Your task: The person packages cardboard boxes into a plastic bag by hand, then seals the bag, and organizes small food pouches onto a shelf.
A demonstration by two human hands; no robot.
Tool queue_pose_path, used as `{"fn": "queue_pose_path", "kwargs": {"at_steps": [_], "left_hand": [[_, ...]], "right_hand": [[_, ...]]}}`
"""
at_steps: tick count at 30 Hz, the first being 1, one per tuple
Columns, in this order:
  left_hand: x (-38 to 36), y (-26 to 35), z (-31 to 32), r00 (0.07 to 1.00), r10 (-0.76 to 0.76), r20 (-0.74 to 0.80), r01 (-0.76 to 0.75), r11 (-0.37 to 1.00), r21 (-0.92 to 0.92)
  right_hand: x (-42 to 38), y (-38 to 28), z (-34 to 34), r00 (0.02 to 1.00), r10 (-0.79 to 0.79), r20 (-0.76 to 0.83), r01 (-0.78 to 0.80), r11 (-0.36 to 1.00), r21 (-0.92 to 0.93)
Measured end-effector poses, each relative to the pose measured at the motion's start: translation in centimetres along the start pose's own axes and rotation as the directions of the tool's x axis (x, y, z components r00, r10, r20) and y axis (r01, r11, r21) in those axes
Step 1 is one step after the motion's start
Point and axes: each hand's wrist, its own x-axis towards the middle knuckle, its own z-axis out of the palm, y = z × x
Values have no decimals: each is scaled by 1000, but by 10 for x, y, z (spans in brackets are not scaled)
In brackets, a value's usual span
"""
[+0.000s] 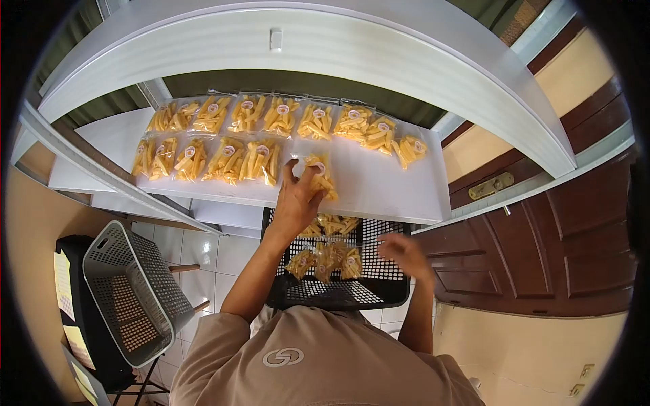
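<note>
My left hand (298, 203) reaches over the front of the white shelf (379, 186), its fingers bent around the left side of a clear bag of yellow snack sticks (321, 177) with a round label. That bag rests at the right end of the front row of similar bags (228, 160). My right hand (406, 256), slightly blurred, hovers by the right rim of a black perforated basket (386, 287), fingers apart and holding nothing. Inside the basket lie more snack bags (351, 264).
Behind the front row stands a back row of bags (279, 116). An upper shelf (271, 40) curves overhead. A grey perforated basket (135, 291) sits at the left. To the right is a brown door (528, 243) with a brass handle.
</note>
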Motion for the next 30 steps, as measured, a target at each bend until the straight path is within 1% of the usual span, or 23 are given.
{"fn": "queue_pose_path", "kwargs": {"at_steps": [1, 3, 5, 7, 8, 9, 10, 11, 12, 13, 14, 15, 16, 17, 18, 19, 22, 23, 25, 26, 27, 29, 30], "left_hand": [[-5, 4, -2, 1000, 2, 5, -2, 1000, -1], [-15, 12, -7, 992, 52, 118, -46, 997, -56], [-31, 20, -10, 987, 83, 140, -66, 990, -124], [-48, 22, -18, 920, 160, 357, -19, 930, -367], [-55, 17, -19, 921, 163, 353, -24, 930, -367], [-64, 7, -18, 843, 285, 455, -40, 879, -476], [-73, -1, -15, 743, 406, 532, -33, 816, -577], [-81, -5, -11, 747, 399, 532, -31, 820, -572], [-89, -9, -7, 748, 238, 620, 130, 863, -488], [-100, -17, 0, 720, 70, 690, 289, 874, -390], [-116, -46, 22, 763, 38, 645, 199, 936, -291], [-127, -66, 36, 770, 22, 637, 209, 936, -284], [-131, -70, 40, 759, -25, 651, 172, 971, -163], [-135, -74, 43, 748, -74, 659, 133, 990, -40], [-141, -78, 46, 709, -164, 686, 189, 981, 39], [-140, -75, 45, 715, -174, 677, 197, 979, 43], [-137, -72, 38, 561, -156, 813, 170, 983, 72], [-131, -72, 31, 564, -161, 810, 175, 982, 73], [-113, -74, 12, 707, 90, 701, 23, 988, -150], [-96, -59, -7, 794, 133, 593, -13, 979, -203], [-76, -40, -30, 864, 171, 474, -55, 967, -248], [-48, -24, -66, 967, 19, 255, 57, 956, -289], [-36, -21, -82, 995, 59, 79, -45, 985, -167]], "right_hand": [[7, -14, -11, 992, 14, -125, -20, 999, -49], [25, -41, -26, 947, -22, -320, 53, 994, 90], [52, -43, -47, 883, -112, -457, 105, 994, -39], [83, -28, -63, 837, -104, -537, 110, 994, -20], [100, -15, -71, 749, -205, -630, 79, 972, -222], [112, -7, -76, 653, -319, -687, 17, 913, -408], [122, -3, -75, 657, -318, -684, 20, 913, -406], [132, -1, -73, 626, -408, -665, 19, 860, -509], [139, 1, -69, 595, -494, -634, 16, 796, -605], [142, -2, -62, 603, -492, -628, 24, 798, -602], [144, -9, -54, 571, -535, -622, -78, 719, -690], [147, -15, -47, 543, -581, -606, -180, 624, -760], [149, -17, -42, 556, -582, -594, -164, 624, -764], [151, -19, -40, 550, -590, -592, -230, 574, -786], [153, -19, -40, 541, -600, -590, -295, 521, -801], [155, -17, -43, 547, -602, -581, -282, 521, -806], [153, 1, -57, 533, -648, -544, -49, 618, -784], [149, 5, -61, 537, -648, -540, -44, 617, -785], [142, 12, -65, 604, -512, -611, 102, 810, -578], [129, 3, -62, 668, -438, -601, 102, 855, -509], [118, 2, -62, 672, -436, -598, 102, 855, -509], [97, 3, -66, 776, -341, -530, 211, 933, -291], [83, 0, -63, 776, -342, -529, 212, 933, -292]]}}
